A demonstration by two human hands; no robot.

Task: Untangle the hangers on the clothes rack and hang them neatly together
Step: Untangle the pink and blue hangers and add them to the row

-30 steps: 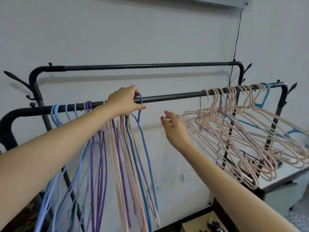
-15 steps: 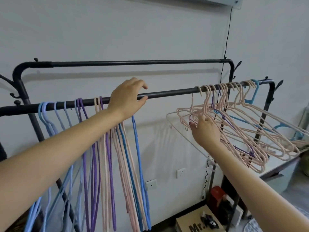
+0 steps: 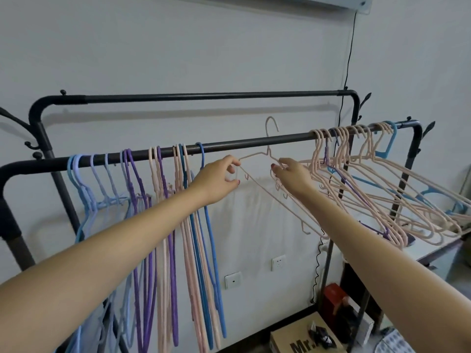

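Note:
A black clothes rack has a front rail and a higher back rail. Blue, purple and pink hangers hang in a neat row on the left of the front rail. On the right, a tangled bunch of pink hangers with a few blue and purple ones splays outward. Between them, one pink hanger is off the rail, hook pointing up. My left hand pinches its left shoulder. My right hand grips its right shoulder, beside the tangled bunch.
A white wall stands behind the rack, with sockets low down and a black cable running up the wall. A cardboard box and a red box sit on the floor. A table edge lies under the tangled hangers.
My right hand pulled one pink hanger out of the tangled bunch and lifted it off the rail. My left hand left the rail and took the hanger's left shoulder.

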